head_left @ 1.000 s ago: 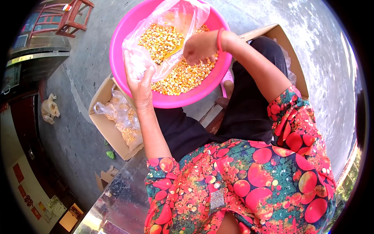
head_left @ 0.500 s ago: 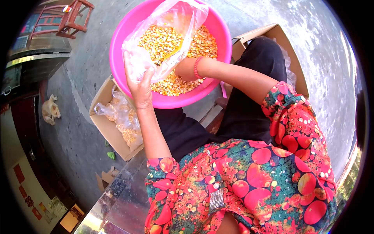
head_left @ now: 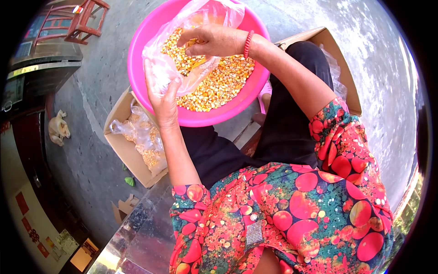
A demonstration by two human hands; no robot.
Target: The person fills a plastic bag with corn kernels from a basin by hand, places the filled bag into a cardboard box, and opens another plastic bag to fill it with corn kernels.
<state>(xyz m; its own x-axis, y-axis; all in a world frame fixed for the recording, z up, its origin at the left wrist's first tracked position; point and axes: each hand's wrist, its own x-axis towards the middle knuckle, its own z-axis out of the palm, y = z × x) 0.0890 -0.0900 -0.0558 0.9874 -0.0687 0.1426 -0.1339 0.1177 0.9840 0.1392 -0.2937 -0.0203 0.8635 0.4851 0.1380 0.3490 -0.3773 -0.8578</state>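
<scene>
A pink basin [head_left: 136,59] holds loose yellow corn kernels [head_left: 230,80]. Inside it, a clear plastic bag [head_left: 200,78] lies with its mouth spread and more kernels within. My left hand [head_left: 162,98] grips the near left edge of the bag at the basin's rim, thumb on top and fingers behind the bunched plastic. Over the bag's mouth is my right hand [head_left: 212,41], a red bracelet at its wrist. Its fingers point left with the thumb apart below them, and nothing shows in its grasp; the palm side is partly hidden.
To the left, a cardboard box [head_left: 119,137] contains plastic bags of kernels [head_left: 148,157]. Another cardboard box [head_left: 349,84], with clear plastic inside, stands beyond my right leg. A red wooden chair [head_left: 86,23] and a pale plastic bag [head_left: 58,129] are on the floor further left.
My right hand has come up out of the loose kernels and moved left over the bag's mouth, its fingers now apart. My left hand keeps its grip on the bag.
</scene>
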